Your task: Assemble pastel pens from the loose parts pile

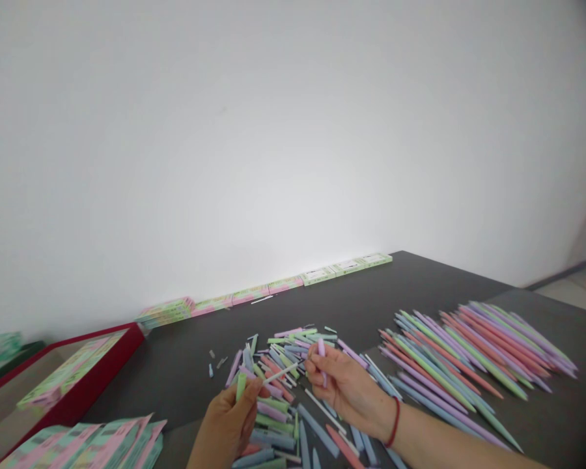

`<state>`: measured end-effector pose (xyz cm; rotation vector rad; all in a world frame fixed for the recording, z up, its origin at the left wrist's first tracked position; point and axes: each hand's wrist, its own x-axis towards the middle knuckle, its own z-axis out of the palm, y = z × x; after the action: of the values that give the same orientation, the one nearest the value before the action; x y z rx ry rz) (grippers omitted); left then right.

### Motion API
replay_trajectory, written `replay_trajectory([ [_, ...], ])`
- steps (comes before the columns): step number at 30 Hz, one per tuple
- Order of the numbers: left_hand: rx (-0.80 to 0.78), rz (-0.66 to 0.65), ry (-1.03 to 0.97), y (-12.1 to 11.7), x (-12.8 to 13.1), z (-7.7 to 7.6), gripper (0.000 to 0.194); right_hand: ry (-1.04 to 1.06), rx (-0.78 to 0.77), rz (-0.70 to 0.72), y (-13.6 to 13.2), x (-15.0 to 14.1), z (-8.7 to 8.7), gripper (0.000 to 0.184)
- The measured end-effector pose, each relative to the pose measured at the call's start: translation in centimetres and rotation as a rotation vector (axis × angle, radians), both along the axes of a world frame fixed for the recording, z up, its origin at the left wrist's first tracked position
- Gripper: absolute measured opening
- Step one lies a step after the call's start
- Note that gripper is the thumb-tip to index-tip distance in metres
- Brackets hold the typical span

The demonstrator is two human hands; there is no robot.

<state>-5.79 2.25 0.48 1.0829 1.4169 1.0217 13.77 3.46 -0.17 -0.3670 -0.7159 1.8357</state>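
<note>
My left hand is closed around a short light-green pen part that stands up between thumb and fingers. A thin white stick, like a pen refill, slants from this hand toward the right one; which hand grips it I cannot tell. My right hand, with a red cord at the wrist, pinches a short purple pen part. Beneath and around both hands lies a loose pile of blue, green, purple and coral pen parts, with more white sticks among them.
To the right lie many long pastel pens in rows on the dark table. Printed boxes line the wall. At left are a red-rimmed box with a carton inside and printed packets.
</note>
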Motion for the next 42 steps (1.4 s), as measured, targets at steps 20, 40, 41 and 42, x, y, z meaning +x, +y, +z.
replay_trajectory([
  [20,0.01,-0.116,-0.213,-0.3,0.5,-0.5,0.051,-0.021,0.074,-0.081,-0.1,-0.5,-0.4,0.02],
  [40,-0.007,-0.142,-0.24,-0.4,0.9,-1.2,0.055,-0.272,0.226,-0.185,-0.4,-1.4,-0.6,0.022],
  [41,-0.01,-0.138,-0.237,-0.4,1.0,-1.1,0.056,-0.309,0.244,-0.203,-0.3,-1.4,-0.7,0.021],
  [42,-0.009,-0.137,-0.232,-0.4,1.1,-1.1,0.056,-0.349,0.263,-0.216,-0.2,-1.4,-0.8,0.019],
])
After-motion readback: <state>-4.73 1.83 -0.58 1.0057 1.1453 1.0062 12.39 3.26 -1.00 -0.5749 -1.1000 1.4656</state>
